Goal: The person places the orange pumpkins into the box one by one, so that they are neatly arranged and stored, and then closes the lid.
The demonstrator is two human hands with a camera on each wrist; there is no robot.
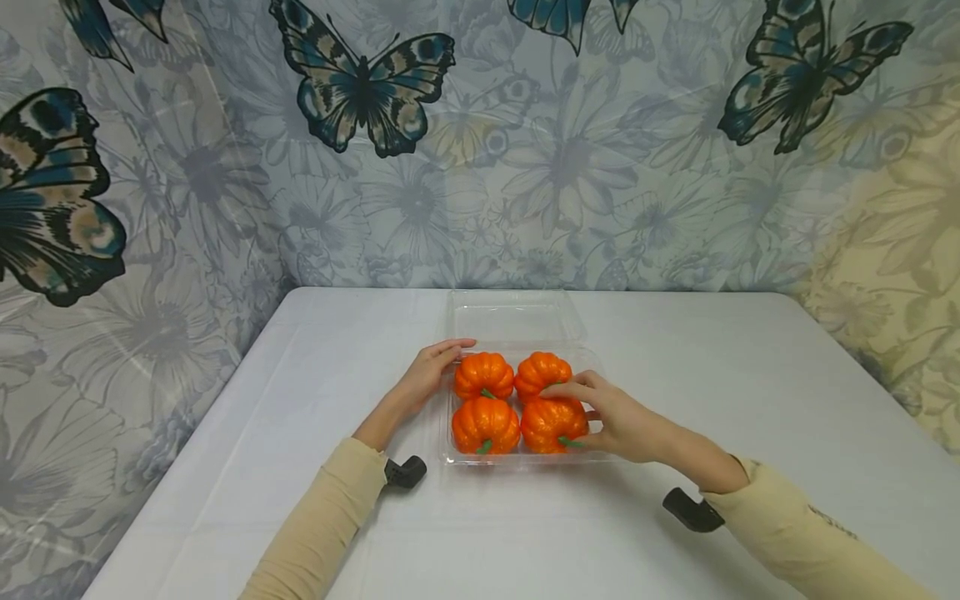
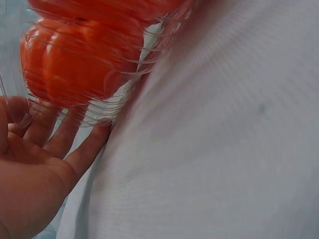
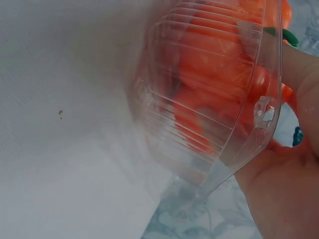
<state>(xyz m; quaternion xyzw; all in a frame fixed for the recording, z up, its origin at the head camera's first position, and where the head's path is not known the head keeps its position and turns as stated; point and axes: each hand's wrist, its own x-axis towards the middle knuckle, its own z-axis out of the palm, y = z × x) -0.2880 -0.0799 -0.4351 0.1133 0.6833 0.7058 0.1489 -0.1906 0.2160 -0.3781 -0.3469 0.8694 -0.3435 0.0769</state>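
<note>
An open clear plastic clamshell container (image 1: pixel 446 454) holds several small orange pumpkins with green stems. My right hand (image 1: pixel 628 421) grips the front right pumpkin (image 1: pixel 551 425), thumb near its stem and fingers over its far side. Behind that one sits the back right pumpkin (image 1: pixel 543 371). On the left are the back left pumpkin (image 1: pixel 483 375) and the front left pumpkin (image 1: pixel 483 427). My left hand (image 1: pixel 431 372) rests against the container's left side. In the left wrist view its fingers (image 2: pixel 87 149) reach straight along the ribbed wall, touching it.
The container's transparent lid (image 1: pixel 513 317) lies folded back towards the table's far edge. A white cloth covers the table (image 1: pixel 712 358). Behind and beside it hangs butterfly-patterned fabric (image 1: pixel 562 167). A dark wrist mount (image 1: pixel 693 510) sticks out from the right sleeve, another (image 1: pixel 405 472) from the left.
</note>
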